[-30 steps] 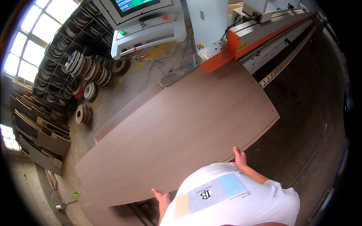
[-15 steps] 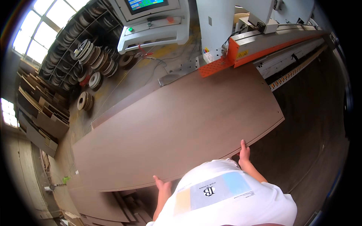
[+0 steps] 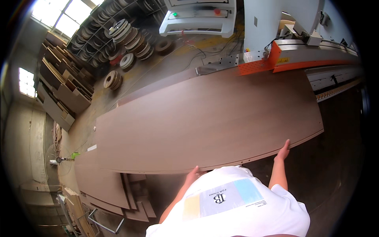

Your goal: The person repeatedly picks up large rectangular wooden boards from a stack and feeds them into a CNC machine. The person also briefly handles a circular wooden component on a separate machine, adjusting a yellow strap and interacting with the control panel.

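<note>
A long brown wood panel (image 3: pixel 209 122) lies flat in front of me, its near edge close to my body. My left hand (image 3: pixel 194 173) grips that edge left of my shirt, thumb on top and fingers hidden underneath. Farther right, my right hand (image 3: pixel 282 151) holds the same edge, with its thumb over the face. Small holes show along the near edge and at the panel's right end. The panel's far right part meets the orange guard (image 3: pixel 258 66) of a grey machine.
A machine beam (image 3: pixel 316 59) runs off to the right. A control console (image 3: pixel 197 19) stands at the back. Edge-band rolls (image 3: pixel 132 39) fill a rack and the floor at far left. More brown panels (image 3: pixel 104 181) are stacked at lower left, and offcuts (image 3: pixel 63 83) lean farther back.
The view has turned left, so the surroundings sit farther right. Both hands keep hold of the panel, which now lies more level across the view; more of the stacked panels shows.
</note>
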Available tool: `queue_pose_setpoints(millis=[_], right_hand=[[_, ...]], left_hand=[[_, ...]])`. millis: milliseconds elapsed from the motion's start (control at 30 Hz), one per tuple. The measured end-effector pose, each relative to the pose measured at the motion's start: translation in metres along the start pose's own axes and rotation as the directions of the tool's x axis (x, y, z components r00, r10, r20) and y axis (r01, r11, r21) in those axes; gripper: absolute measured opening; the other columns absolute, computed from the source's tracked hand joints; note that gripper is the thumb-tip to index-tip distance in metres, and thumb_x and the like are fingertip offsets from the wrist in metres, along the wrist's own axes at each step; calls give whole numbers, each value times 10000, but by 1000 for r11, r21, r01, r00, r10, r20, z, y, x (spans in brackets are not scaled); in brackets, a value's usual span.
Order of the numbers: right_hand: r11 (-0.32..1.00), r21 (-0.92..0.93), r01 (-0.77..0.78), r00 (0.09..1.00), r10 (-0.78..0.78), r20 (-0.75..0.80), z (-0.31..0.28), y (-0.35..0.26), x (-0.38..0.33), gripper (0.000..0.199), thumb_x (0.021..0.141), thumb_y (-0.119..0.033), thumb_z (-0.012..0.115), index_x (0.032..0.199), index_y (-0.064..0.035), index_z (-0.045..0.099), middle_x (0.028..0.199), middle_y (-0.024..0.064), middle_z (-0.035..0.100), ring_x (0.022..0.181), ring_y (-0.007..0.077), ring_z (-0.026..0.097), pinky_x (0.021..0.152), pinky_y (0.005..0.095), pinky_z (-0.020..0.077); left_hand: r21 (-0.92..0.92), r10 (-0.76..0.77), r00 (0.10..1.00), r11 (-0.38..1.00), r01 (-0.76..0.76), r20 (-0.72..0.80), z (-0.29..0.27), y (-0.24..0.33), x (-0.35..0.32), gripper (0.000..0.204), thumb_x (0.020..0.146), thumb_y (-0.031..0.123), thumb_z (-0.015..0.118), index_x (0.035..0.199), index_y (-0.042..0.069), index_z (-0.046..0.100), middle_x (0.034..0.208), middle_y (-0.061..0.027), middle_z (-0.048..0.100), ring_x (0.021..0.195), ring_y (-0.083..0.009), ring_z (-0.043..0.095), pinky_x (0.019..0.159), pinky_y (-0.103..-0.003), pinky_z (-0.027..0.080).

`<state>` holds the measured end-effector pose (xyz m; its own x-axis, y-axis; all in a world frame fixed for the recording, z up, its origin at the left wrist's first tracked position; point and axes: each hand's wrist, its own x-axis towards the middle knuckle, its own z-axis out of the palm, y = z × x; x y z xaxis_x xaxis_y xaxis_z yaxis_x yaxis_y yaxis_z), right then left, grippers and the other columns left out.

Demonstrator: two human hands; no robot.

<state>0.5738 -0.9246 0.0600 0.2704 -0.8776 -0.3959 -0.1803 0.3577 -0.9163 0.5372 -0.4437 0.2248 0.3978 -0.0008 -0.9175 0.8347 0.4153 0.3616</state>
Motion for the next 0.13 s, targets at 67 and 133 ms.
queue_pose_setpoints(millis=[67,133], right_hand=[[997,18,-79,996,79,35,-2,-8,14,880,890,-633,683,1337,114,557,1346,183,627,1176,272,637,996,396,510],[986,42,-161,986,158,53,-7,-14,26,900,879,-652,681,1335,114,557,1353,190,624,1193,291,634,1018,392,506]], left_hand=[[64,-16,1000,998,15,1,-8,-2,-5,721,1032,498,530,1473,-50,374,1523,-290,387,1412,-355,407,1175,-496,342],[90,8,1000,996,-8,7,-21,-6,1,740,1027,497,542,1472,-68,363,1517,-303,387,1409,-352,414,1171,-494,346]])
